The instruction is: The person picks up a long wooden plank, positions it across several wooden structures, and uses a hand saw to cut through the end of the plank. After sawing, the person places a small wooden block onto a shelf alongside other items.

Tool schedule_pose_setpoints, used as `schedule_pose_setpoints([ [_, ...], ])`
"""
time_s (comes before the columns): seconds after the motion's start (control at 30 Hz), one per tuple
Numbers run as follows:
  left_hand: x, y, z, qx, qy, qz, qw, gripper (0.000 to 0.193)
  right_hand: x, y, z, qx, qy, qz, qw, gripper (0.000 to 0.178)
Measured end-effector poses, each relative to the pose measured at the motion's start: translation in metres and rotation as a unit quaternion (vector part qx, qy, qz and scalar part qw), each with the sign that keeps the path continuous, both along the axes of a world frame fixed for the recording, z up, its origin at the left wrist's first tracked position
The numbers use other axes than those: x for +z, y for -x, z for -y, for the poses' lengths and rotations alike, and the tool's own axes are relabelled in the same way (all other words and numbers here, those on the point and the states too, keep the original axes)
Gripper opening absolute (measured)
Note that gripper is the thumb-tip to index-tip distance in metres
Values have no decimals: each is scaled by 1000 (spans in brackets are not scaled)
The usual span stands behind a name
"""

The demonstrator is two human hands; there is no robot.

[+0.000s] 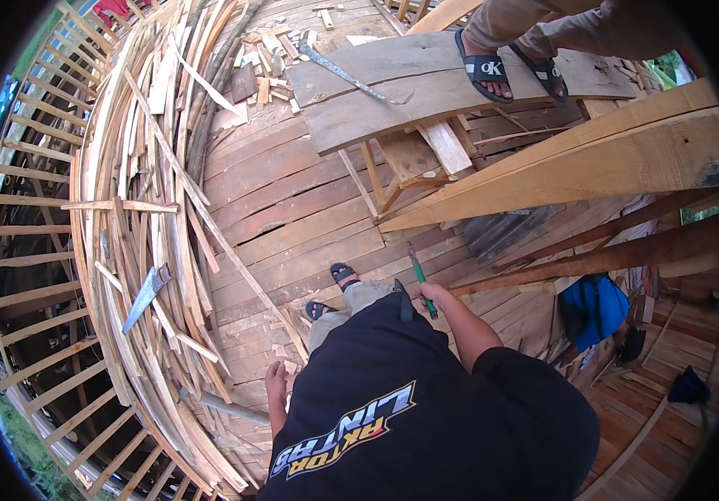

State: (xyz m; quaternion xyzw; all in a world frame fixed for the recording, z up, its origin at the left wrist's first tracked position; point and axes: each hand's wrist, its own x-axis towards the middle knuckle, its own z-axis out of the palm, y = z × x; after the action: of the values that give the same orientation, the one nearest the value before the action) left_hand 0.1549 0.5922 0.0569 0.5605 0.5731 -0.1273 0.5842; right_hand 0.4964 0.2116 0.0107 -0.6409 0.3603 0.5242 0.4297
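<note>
The right hand (431, 292) is closed around a green pencil (420, 280), its tip pointing up and away over the plank floor (293, 242), just beside a long sloping beam (577, 171). The left hand (275, 382) hangs loose with fingers slack, holding nothing, near small offcuts (286, 355) on the floor. Further left, a handsaw (147, 294) lies on the heap of curved slats (138, 167). Beyond (at the far end), another person's sandalled feet (514, 71) stand on a wide board (393, 88) beside a long blade (344, 75).
</note>
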Motion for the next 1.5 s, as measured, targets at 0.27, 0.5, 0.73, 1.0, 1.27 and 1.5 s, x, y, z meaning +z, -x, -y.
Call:
schedule_pose_setpoints([
  [0.27,45,50,-25,-128,-127,-71,981,48,-78,-73,74,-327,99,195,919,23],
  [0.5,54,65,27,-91,-51,-170,980,49,-73,-158,59,-349,71,292,887,26],
  [0.73,54,70,57,-89,-23,-174,980,49,-81,-175,63,-369,73,304,875,29],
  [1.0,60,68,50,-92,-18,-194,976,50,-85,-170,62,-395,72,294,868,33],
  [1.27,62,30,33,-145,-44,-158,976,51,-85,-168,65,-415,64,287,861,38],
  [1.5,61,9,23,-168,-59,-144,973,51,-84,-169,70,-416,69,284,861,41],
])
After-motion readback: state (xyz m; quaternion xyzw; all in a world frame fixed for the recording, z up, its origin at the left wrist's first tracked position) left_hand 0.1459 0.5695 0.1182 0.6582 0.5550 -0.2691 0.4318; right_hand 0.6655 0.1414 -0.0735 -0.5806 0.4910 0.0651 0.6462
